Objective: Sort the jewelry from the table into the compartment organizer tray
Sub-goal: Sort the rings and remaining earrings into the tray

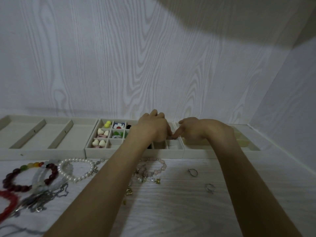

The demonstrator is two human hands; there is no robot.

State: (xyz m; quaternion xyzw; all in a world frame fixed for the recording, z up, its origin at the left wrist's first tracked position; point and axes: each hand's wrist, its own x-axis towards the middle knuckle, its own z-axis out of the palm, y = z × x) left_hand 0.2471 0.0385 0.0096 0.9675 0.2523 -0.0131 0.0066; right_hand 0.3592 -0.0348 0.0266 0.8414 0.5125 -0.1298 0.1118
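My left hand (152, 127) and right hand (196, 130) meet fingertip to fingertip over the tray's (133, 153) right-hand cells, fingers curled; whether they hold anything, I cannot tell. Rings (192, 172) lie near the tabletop's right edge, bracelets (77, 169) left.

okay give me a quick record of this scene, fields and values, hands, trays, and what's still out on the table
left hand: over the small-compartment tray, fingertips down near its right side
right hand: beside it, fingertips meeting the left hand's
item held: too small to tell
long-slot tray: far left, nothing visible inside
on table: pearl bracelet, dark red bead bracelet, pink bead bracelet, two silver rings
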